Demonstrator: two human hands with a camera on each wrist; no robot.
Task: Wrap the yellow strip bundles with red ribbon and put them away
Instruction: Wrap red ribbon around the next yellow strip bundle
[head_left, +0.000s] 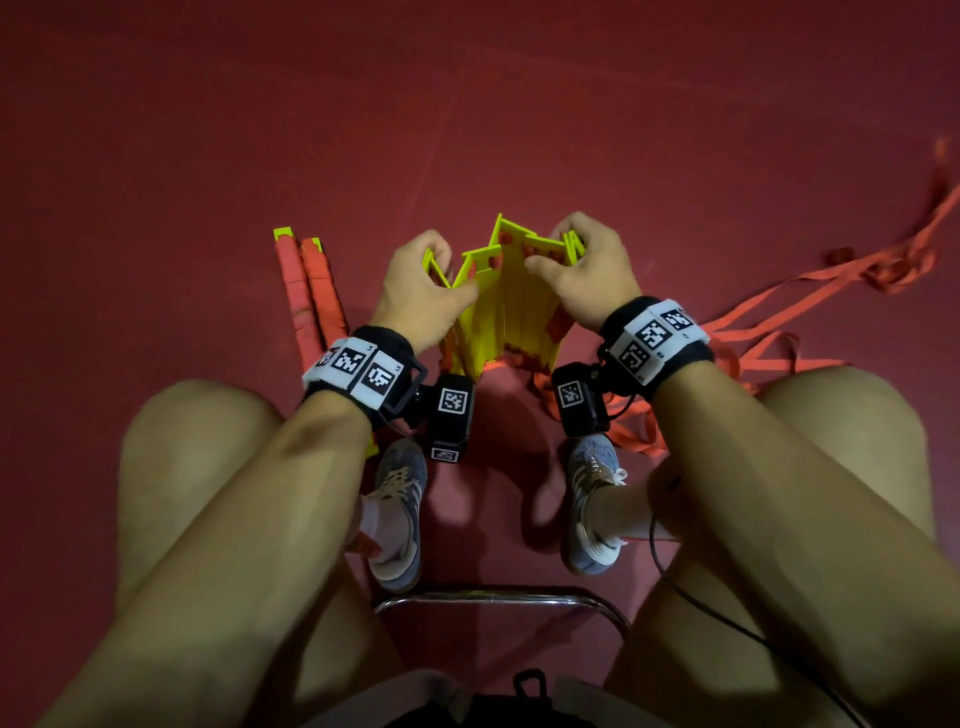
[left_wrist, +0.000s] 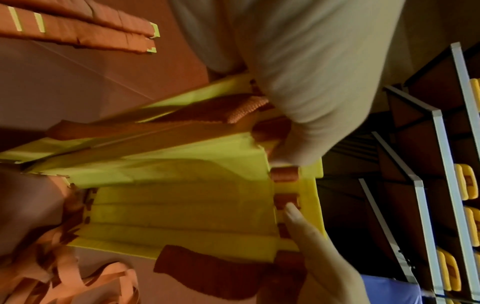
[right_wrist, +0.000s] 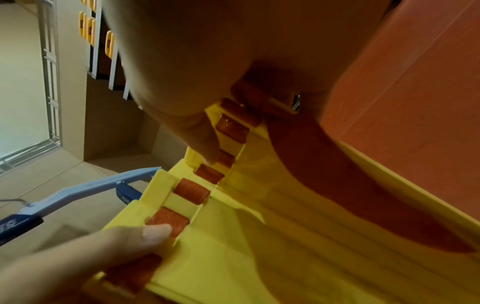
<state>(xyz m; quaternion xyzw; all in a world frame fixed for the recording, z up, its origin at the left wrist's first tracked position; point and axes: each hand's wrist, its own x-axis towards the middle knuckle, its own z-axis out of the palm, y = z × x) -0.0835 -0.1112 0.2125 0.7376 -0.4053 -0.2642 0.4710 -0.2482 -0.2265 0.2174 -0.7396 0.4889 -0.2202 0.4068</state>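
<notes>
Between my knees I hold up a row of yellow strips (head_left: 506, 306), laced together by red ribbon and fanned out in zigzag folds. My left hand (head_left: 439, 275) grips the folded left end, and my right hand (head_left: 556, 249) grips the folded right end with its thumb on the front. In the right wrist view, red ribbon loops (right_wrist: 192, 193) run along the top edge of the yellow strips (right_wrist: 259, 257). The left wrist view shows the yellow strips (left_wrist: 182, 195) from the side. Two ribbon-wrapped bundles (head_left: 311, 291) lie on the floor to the left.
Loose red ribbon (head_left: 810, 291) trails over the red floor to the right and under my right wrist. My shoes (head_left: 397, 514) and a metal stool frame (head_left: 498, 595) are below the hands. Shelves (left_wrist: 441, 164) holding yellow items stand further off.
</notes>
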